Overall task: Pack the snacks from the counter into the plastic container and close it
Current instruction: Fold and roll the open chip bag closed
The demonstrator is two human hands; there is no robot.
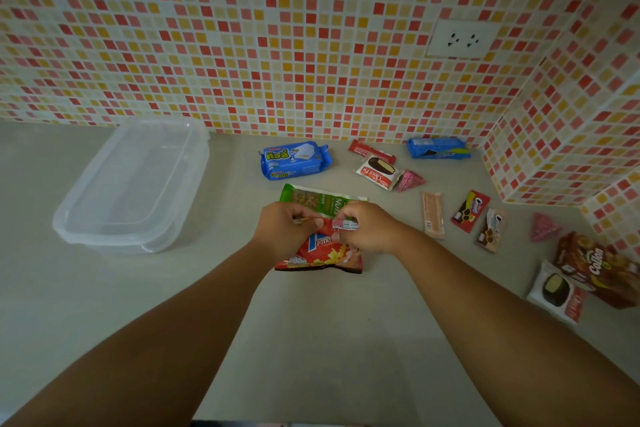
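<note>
Gripping the top edge of the red potato-snack bag [320,253] with both hands, the person looked to be at the first pick of the packing job; nothing showed inside the plastic container [133,184], which sat on the grey counter [311,340] well to the left of the hands with its clear lid still resting on top. The left hand [282,229] was curled closed, pinching the bag's upper left corner, and the right hand [370,229] was likewise closed on the upper right edge, where a small pink-and-white clip or tag seemed to sit, though it was too small to tell. To do this step well, I judged the lid should come off before the bag was carried over, and the puffy bag should be lifted flat by its seam, not squeezed, and laid in first as the widest item. The green nut-snack bag [322,199] lay partly under the hands, touching the red one, so a straight lift risked dragging it. The bare stretch of counter between bag and container left a clear path leftward. To the right the room was tighter: the blue wafer pack [294,161], the Choco Pie wrapper [377,172], the brown Collon box [595,267] and small bars lay scattered toward the tiled corner wall [554,149].
</note>
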